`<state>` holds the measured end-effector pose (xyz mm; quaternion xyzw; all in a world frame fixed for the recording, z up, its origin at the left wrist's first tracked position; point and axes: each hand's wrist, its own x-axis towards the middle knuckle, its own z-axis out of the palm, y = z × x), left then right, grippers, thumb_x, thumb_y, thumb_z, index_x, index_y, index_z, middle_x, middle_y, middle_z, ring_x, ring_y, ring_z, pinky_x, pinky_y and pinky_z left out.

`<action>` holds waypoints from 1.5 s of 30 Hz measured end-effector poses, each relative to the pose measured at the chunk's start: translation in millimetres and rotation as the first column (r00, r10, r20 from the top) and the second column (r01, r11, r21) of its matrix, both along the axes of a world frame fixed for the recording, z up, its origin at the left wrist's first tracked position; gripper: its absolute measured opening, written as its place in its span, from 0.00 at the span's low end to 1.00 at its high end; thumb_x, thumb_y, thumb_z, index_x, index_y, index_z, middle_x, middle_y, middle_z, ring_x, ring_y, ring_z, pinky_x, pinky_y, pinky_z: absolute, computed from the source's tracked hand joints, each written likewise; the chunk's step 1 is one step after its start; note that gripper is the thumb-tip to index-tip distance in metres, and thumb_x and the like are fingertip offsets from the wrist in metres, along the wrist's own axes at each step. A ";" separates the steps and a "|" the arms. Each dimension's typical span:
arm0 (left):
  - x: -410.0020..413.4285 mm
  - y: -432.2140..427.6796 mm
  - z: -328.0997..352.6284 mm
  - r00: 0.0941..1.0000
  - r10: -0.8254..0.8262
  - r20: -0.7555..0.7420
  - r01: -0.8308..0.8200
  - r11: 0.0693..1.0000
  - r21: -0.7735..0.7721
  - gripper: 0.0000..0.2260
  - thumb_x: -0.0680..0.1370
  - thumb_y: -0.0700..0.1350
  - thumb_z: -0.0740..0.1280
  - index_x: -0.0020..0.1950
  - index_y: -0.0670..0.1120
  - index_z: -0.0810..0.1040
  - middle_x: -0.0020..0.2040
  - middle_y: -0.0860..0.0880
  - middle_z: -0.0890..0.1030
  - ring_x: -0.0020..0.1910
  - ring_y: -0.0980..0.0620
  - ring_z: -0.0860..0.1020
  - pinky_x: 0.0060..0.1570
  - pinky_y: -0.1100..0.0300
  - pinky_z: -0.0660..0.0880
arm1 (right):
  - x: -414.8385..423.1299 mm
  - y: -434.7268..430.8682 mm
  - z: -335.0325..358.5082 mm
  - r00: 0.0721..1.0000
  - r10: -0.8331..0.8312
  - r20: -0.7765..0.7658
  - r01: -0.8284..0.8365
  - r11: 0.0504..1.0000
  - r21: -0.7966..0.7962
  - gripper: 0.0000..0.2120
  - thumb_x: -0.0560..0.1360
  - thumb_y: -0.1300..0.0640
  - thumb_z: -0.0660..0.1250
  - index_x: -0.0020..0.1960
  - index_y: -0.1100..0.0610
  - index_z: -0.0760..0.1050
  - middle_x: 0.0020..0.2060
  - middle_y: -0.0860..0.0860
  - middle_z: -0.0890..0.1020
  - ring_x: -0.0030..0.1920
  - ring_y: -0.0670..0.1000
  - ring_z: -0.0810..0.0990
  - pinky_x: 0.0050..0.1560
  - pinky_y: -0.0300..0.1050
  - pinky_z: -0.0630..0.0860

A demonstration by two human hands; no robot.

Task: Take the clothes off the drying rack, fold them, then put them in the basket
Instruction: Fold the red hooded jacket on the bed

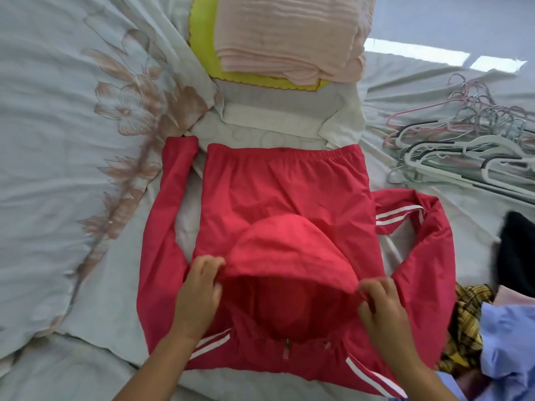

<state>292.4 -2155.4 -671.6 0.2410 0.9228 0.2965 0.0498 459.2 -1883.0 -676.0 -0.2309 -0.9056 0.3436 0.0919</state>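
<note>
A red hooded jacket with white sleeve stripes lies spread on the bed, hem away from me. Its hood is turned over the back. My left hand pinches the hood's left edge and my right hand pinches its right edge. The left sleeve lies straight along the body; the right sleeve bends out to the side. At the top stands a yellow-green basket holding a folded pink garment.
A pale floral bedsheet covers the bed. Several loose hangers lie in a heap at the right. A pile of unfolded clothes, black, yellow plaid and light blue, sits at the right edge. A white folded cloth lies under the basket.
</note>
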 end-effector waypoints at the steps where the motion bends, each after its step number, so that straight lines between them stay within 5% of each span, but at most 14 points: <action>1: 3.7 -15.2 -4.8 0.999 -0.035 0.007 0.036 0.998 -0.057 0.15 0.70 0.45 0.55 0.55 0.55 0.69 0.50 0.52 0.69 0.45 0.54 0.72 0.39 0.58 0.75 | 13.8 1.9 -5.9 0.996 0.047 0.072 -0.050 0.998 0.030 0.12 0.68 0.59 0.62 0.49 0.46 0.69 0.45 0.41 0.65 0.38 0.44 0.72 0.31 0.38 0.70; 3: 11.7 -37.5 -17.0 0.992 -0.038 0.117 0.059 0.981 -0.184 0.12 0.74 0.50 0.62 0.55 0.64 0.69 0.48 0.52 0.71 0.40 0.56 0.75 0.36 0.58 0.77 | 37.1 4.6 -22.0 0.964 0.138 0.229 -0.147 0.989 0.026 0.15 0.67 0.61 0.68 0.47 0.46 0.68 0.44 0.41 0.64 0.36 0.46 0.74 0.28 0.40 0.70; 5: 22.7 -53.7 -38.6 0.964 -0.235 0.125 0.263 0.912 -0.313 0.24 0.68 0.52 0.73 0.61 0.60 0.69 0.54 0.49 0.70 0.42 0.51 0.80 0.37 0.58 0.79 | 46.5 4.2 -30.7 0.937 0.185 0.296 -0.205 0.978 0.041 0.10 0.66 0.50 0.68 0.44 0.46 0.69 0.43 0.42 0.66 0.36 0.48 0.76 0.31 0.39 0.72; 7: 25.4 -55.3 -42.3 0.958 -0.271 0.091 0.285 0.884 -0.369 0.24 0.72 0.60 0.65 0.66 0.55 0.68 0.59 0.48 0.71 0.50 0.49 0.78 0.43 0.55 0.78 | 41.3 -0.5 -28.4 0.943 0.146 0.298 -0.177 0.981 0.080 0.13 0.67 0.41 0.64 0.44 0.49 0.74 0.43 0.46 0.71 0.40 0.51 0.76 0.38 0.45 0.76; 10: 24.0 -23.1 -28.6 0.992 -0.124 -0.011 0.117 0.958 -0.261 0.20 0.81 0.59 0.46 0.65 0.53 0.69 0.63 0.46 0.74 0.59 0.49 0.71 0.55 0.52 0.72 | 7.0 -18.9 -19.0 0.981 0.099 0.164 -0.136 0.963 0.232 0.19 0.73 0.45 0.58 0.54 0.57 0.77 0.54 0.54 0.77 0.53 0.54 0.76 0.50 0.49 0.75; 14: 11.8 24.2 -29.2 0.970 -0.225 -0.097 0.191 0.942 -0.275 0.17 0.78 0.50 0.54 0.66 0.51 0.68 0.68 0.46 0.73 0.68 0.49 0.65 0.64 0.53 0.61 | -51.4 -53.8 -27.4 0.946 0.321 0.038 -0.316 0.896 0.311 0.19 0.76 0.54 0.57 0.65 0.55 0.72 0.68 0.54 0.72 0.68 0.53 0.68 0.65 0.48 0.65; 18: 2.0 38.0 -57.2 0.943 -0.333 -0.020 0.290 0.848 -0.443 0.25 0.76 0.57 0.54 0.72 0.52 0.61 0.72 0.46 0.67 0.71 0.49 0.59 0.69 0.49 0.52 | -70.9 -46.1 -63.1 0.920 0.303 0.249 -0.379 0.851 0.364 0.25 0.77 0.45 0.54 0.71 0.51 0.62 0.71 0.56 0.67 0.71 0.54 0.61 0.72 0.50 0.53; 26: 24.3 29.5 -111.6 0.943 -0.318 0.094 0.319 0.790 -0.524 0.29 0.76 0.64 0.50 0.73 0.52 0.60 0.72 0.43 0.66 0.72 0.45 0.58 0.69 0.47 0.49 | -59.4 -30.1 -106.5 0.848 0.316 0.425 -0.472 0.815 0.335 0.30 0.79 0.37 0.39 0.73 0.52 0.59 0.72 0.57 0.64 0.72 0.55 0.60 0.72 0.54 0.53; 33: 19.3 33.1 -75.2 0.956 -0.292 0.018 0.271 0.863 -0.427 0.26 0.80 0.62 0.44 0.73 0.53 0.60 0.74 0.46 0.61 0.73 0.47 0.58 0.69 0.45 0.54 | -70.4 -23.9 -73.8 0.911 0.378 0.164 -0.411 0.859 0.304 0.25 0.81 0.43 0.46 0.71 0.55 0.63 0.72 0.55 0.65 0.73 0.53 0.61 0.73 0.51 0.55; 39: 15.8 32.8 -97.3 0.955 -0.252 0.154 0.295 0.791 -0.536 0.29 0.78 0.66 0.41 0.73 0.53 0.60 0.74 0.44 0.61 0.72 0.45 0.59 0.69 0.46 0.52 | -81.4 -19.7 -95.5 0.820 0.390 0.419 -0.532 0.790 0.306 0.29 0.80 0.39 0.39 0.72 0.54 0.61 0.73 0.55 0.63 0.72 0.54 0.62 0.72 0.51 0.52; 45: 3.6 42.2 -71.2 0.985 -0.171 0.022 0.165 0.900 -0.404 0.25 0.80 0.63 0.43 0.68 0.51 0.66 0.68 0.46 0.73 0.66 0.48 0.67 0.63 0.52 0.59 | -100.7 1.2 -71.8 0.942 0.329 0.068 -0.335 0.908 0.252 0.24 0.81 0.44 0.47 0.67 0.57 0.68 0.68 0.56 0.72 0.66 0.53 0.68 0.65 0.48 0.62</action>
